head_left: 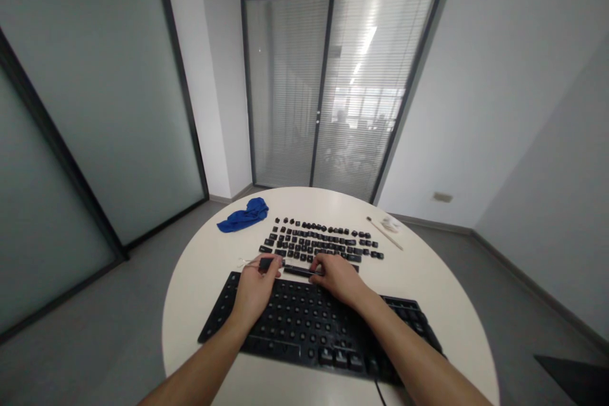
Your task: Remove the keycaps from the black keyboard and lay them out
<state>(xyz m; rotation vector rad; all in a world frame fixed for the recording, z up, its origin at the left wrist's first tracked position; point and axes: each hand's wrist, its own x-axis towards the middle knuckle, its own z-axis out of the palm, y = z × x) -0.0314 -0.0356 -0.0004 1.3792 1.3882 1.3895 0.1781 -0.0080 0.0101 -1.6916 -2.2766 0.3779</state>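
Observation:
My left hand is closed around a keycap puller, its dark body between the fingers and its thin pale wires sticking out to the left. Thumb and fingertips of my right hand pinch the right end of a long black spacebar keycap. The spacebar lies behind a black keyboard, and its right end is hidden by my fingers. Most of the keyboard shows bare switch stems; several caps are still seated at its lower right. Beyond my hands, loose black keycaps lie in rows.
A crumpled blue cloth lies at the back left of the round pale table. At the back right are a thin-handled brush and a small whitish item. A cable runs off the keyboard's near edge.

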